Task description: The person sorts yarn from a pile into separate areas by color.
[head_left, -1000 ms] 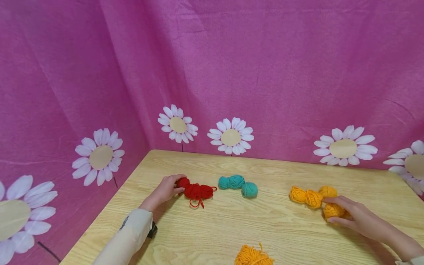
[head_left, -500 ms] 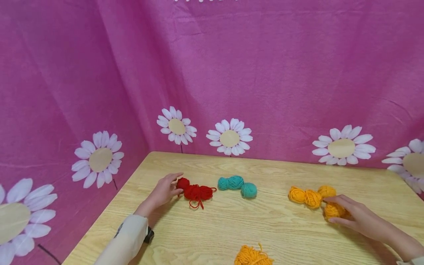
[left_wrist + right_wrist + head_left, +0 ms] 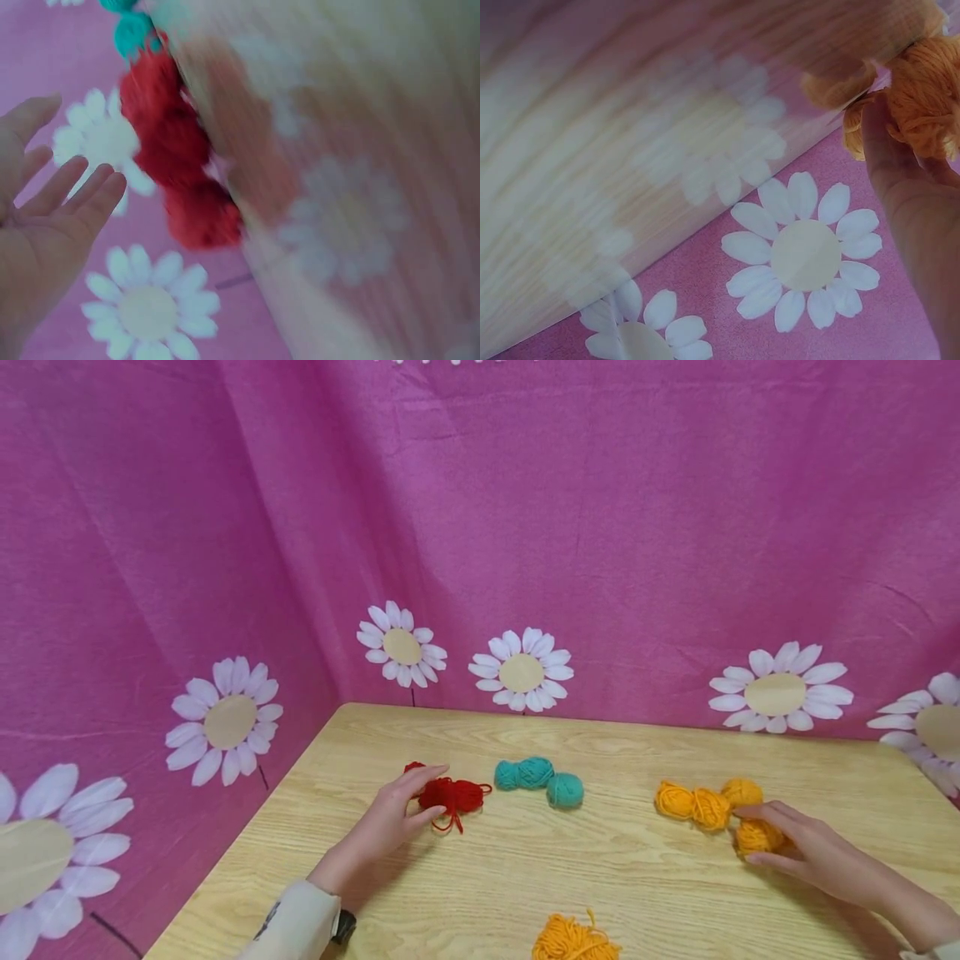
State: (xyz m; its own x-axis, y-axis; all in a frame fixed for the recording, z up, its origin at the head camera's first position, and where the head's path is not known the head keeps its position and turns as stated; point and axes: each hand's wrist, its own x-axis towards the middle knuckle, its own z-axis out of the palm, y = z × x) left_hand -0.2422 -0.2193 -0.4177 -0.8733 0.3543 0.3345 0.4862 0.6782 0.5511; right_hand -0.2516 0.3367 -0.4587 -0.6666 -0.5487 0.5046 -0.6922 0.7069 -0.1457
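My left hand (image 3: 390,818) hovers beside the red yarn (image 3: 467,795), its fingers extended and holding nothing. In the left wrist view a gap shows between those fingers and the red yarn bundles (image 3: 169,127), which lie in a row. On the right, my right hand (image 3: 821,856) holds an orange yarn ball (image 3: 757,837) between thumb and fingers; the ball rests on the table. The right wrist view shows the thumb and fingers against this orange yarn (image 3: 926,97). Close by lie a further orange ball (image 3: 742,792) and a bundled orange skein (image 3: 708,810).
Teal yarn (image 3: 534,772) with a round teal ball (image 3: 565,790) lies mid-table. Another orange skein (image 3: 573,939) sits at the front, cut off by the frame. A pink flowered curtain (image 3: 615,543) stands behind and left of the wooden table (image 3: 465,893).
My left hand has come away from the left end of the red yarn and shifted right, nearer the camera, now partly covering the yarn. My right hand stays at the orange ball.
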